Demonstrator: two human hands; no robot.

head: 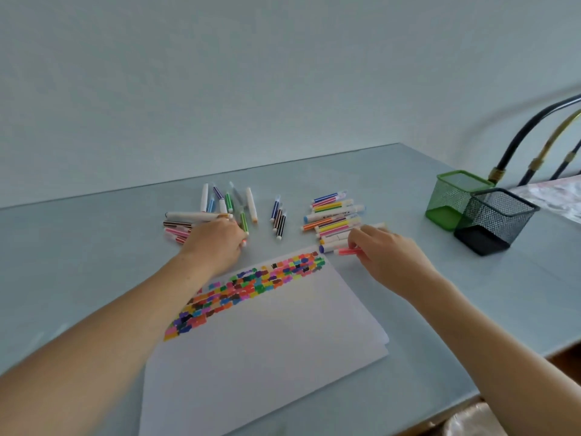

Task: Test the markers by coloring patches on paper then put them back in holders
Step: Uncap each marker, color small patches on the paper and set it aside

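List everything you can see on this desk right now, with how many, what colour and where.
Markers: several dozen, mixed colours, three loose groups beyond the paper.
Paper: a few stacked sheets, white, centre, with a band of coloured patches along the far edge.
Green holder: one, mesh, far right.
Black holder: one, mesh, touching the green one.
Table: one, pale blue-grey.
Tubes: three, black and brass, behind the holders.
Left hand: on the left marker group.
Right hand: fingers pinch a pink marker.

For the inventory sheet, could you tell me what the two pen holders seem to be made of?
Both look like painted wire mesh, probably metal. The green holder and the black holder have see-through perforated walls with solid rims and bases. The finish appears matte, though the blur leaves that open.
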